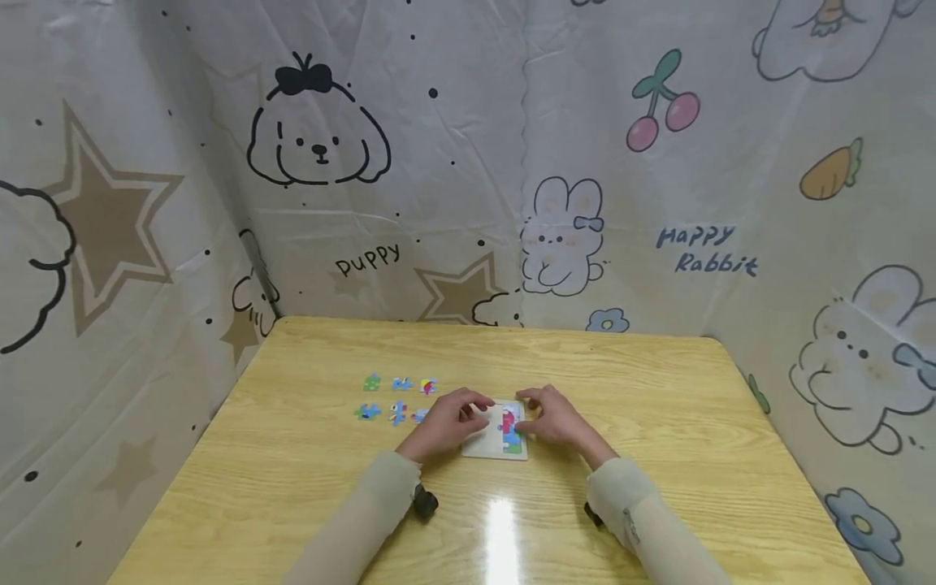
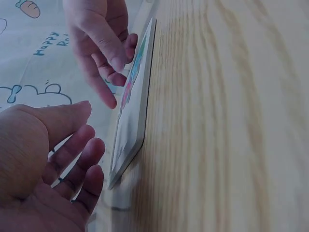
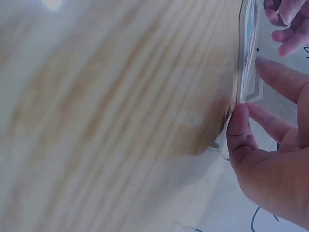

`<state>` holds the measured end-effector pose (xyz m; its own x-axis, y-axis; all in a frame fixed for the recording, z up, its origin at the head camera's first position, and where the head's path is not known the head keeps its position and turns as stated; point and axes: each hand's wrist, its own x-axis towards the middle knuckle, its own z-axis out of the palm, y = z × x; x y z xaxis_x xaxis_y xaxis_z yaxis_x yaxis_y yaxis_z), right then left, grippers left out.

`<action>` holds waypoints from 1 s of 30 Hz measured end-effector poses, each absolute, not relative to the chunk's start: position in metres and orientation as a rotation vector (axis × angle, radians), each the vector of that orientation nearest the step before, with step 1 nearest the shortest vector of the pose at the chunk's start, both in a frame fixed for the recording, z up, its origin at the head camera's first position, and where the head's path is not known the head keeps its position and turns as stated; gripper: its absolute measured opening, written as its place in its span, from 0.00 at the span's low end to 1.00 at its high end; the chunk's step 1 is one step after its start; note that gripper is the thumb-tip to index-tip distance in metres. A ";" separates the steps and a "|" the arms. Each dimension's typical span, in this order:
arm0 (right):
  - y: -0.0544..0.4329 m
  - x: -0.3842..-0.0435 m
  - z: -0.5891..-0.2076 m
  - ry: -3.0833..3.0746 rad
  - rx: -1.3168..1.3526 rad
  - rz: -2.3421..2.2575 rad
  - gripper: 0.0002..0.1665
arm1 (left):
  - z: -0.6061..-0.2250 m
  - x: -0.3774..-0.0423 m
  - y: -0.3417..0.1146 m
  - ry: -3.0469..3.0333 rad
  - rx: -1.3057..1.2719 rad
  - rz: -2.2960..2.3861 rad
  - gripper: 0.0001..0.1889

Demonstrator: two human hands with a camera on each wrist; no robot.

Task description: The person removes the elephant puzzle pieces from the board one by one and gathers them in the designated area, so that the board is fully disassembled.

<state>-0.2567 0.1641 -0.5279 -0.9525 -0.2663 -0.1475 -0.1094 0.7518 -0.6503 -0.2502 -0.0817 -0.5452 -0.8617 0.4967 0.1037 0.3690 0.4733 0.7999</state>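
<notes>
In head view only: puzzle pieces [image 1: 397, 414] near left hand [image 1: 444, 424]

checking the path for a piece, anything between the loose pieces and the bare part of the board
Yes, in the head view the left grip is between the loose pieces and the bare left part of the board, and seems to partly hide the nearest piece. Nothing else visible stands between.
</notes>
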 end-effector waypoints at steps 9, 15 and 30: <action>0.160 -0.258 -0.530 2.684 -0.265 -1.021 0.34 | -0.546 -0.257 -0.060 2.606 0.709 1.305 0.15; 0.160 -0.260 -0.530 2.692 -0.249 -1.017 0.34 | -0.546 -0.258 -0.050 2.640 0.672 1.291 0.15; 0.157 -0.258 -0.530 2.701 -0.291 -1.020 0.31 | -0.550 -0.255 -0.044 2.646 0.611 1.241 0.17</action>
<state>-0.2580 0.1572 -0.5295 -0.9516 -0.2676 -0.1514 -0.1008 0.7367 -0.6687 -0.2551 -0.0438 -0.5504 -0.9047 0.4248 0.0317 0.2959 0.5732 0.7641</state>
